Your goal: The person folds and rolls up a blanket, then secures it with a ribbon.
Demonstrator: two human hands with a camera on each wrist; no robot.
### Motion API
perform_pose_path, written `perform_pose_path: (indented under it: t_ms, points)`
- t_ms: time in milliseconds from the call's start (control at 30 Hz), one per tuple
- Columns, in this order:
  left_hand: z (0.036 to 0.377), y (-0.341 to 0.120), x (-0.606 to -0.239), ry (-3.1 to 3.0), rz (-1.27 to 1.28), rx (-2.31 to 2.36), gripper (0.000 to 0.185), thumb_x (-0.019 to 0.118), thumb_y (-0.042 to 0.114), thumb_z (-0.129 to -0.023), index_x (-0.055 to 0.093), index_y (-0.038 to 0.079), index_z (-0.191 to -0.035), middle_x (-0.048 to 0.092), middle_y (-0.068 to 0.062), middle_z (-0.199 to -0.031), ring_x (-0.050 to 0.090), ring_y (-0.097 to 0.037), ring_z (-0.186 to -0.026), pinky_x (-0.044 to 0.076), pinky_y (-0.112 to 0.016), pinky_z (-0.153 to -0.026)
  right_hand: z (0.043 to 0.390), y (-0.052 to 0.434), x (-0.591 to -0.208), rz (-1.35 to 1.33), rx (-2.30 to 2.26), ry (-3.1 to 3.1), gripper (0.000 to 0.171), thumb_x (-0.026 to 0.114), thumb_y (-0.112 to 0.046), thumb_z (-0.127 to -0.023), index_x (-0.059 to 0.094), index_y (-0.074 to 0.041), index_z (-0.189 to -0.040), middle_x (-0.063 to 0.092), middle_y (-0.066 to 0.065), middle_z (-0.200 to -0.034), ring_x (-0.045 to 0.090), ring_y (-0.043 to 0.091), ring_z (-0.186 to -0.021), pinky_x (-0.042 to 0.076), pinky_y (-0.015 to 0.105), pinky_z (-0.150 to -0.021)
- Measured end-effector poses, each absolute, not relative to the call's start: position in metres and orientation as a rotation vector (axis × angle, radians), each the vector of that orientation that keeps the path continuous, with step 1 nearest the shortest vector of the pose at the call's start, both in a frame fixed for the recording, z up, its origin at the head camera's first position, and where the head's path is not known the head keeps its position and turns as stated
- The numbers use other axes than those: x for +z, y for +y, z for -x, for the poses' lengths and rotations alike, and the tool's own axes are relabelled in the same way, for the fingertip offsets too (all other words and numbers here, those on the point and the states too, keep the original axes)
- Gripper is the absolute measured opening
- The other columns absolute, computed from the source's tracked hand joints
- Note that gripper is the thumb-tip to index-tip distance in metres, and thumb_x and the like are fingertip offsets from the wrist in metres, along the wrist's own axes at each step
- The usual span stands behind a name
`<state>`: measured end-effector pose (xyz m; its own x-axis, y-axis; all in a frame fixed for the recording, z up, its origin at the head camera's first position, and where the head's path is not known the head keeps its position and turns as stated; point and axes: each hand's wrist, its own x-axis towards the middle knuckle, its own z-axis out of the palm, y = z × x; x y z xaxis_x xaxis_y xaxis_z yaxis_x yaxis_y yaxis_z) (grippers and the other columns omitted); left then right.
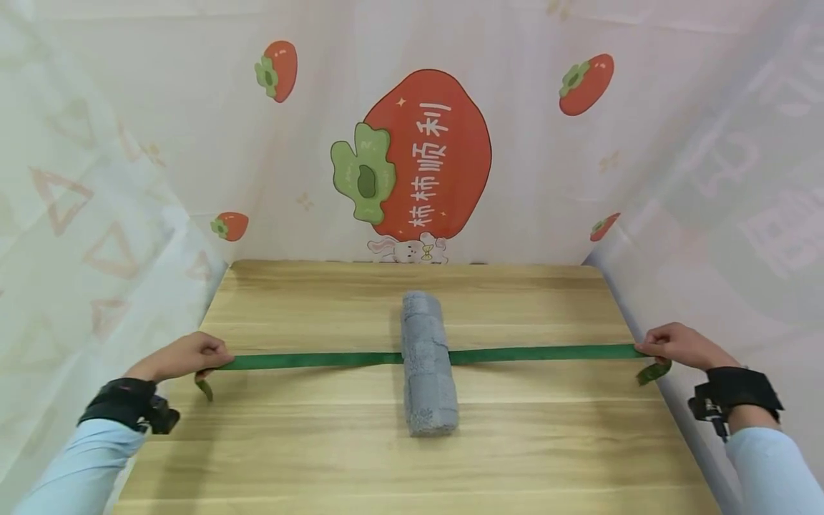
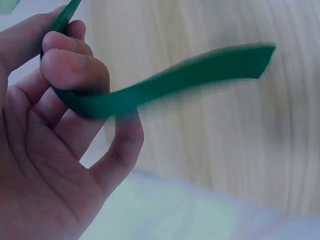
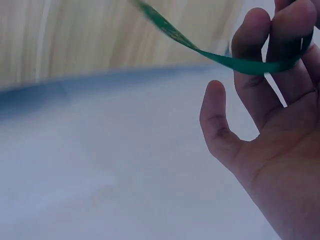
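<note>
1. green ribbon (image 1: 322, 360): stretched straight across the wooden table (image 1: 412, 458) from side to side, passing under the towel roll. it looks taut, which i judge is why the hands are spread so far apart.
2. grey towel roll (image 1: 428, 361): lies mid-table, its length running away from the person, crosswise over the ribbon, apparently placed so the ribbon sits at its middle.
3. left hand (image 1: 187, 355): at the table's left edge, fingers curled round one ribbon end; a short tail hangs below the grip. the wrist view shows the ribbon looped over a bent finger (image 2: 75, 67).
4. right hand (image 1: 679, 345): at the right edge, pinching the other end, a short tail dangling; ribbon crosses the curled fingers (image 3: 262, 55).
5. backdrop (image 1: 418, 157): printed persimmon sheet behind the table, pale sheets at both sides.
</note>
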<state>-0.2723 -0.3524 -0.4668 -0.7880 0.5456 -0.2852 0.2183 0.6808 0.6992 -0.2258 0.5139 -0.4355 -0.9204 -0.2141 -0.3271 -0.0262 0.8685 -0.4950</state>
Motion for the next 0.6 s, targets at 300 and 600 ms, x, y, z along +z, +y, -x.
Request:
perform_pose_path:
  t_ms: [300, 600]
  points:
    - [0.262, -0.391, -0.441, 2.543, -0.427, 0.791, 0.032, 0.056, 0.023, -0.103, 0.057, 0.009, -0.074, 0.042, 0.009, -0.055, 0.043, -0.005, -0.049, 0.035, -0.025, -0.051, 0.213, 0.549, -0.415, 0.243, -0.631, 2.719, 0.026, 0.058, -0.016, -0.100, 0.059, -0.009, -0.075, 0.050, -0.009, -0.067, 0.040, 0.008, -0.057, 0.031, 0.025, -0.056]
    - [0.252, -0.406, -0.423, 2.645, -0.323, 0.718, 0.025, 0.056, 0.024, -0.103, 0.061, 0.009, -0.083, 0.043, 0.008, -0.058, 0.041, -0.006, -0.052, 0.031, -0.025, -0.053, 0.206, 0.565, -0.393, 0.029, -0.454, 2.773, 0.030, 0.057, -0.028, -0.102, 0.059, -0.010, -0.078, 0.049, -0.003, -0.070, 0.035, 0.008, -0.061, 0.027, 0.028, -0.062]
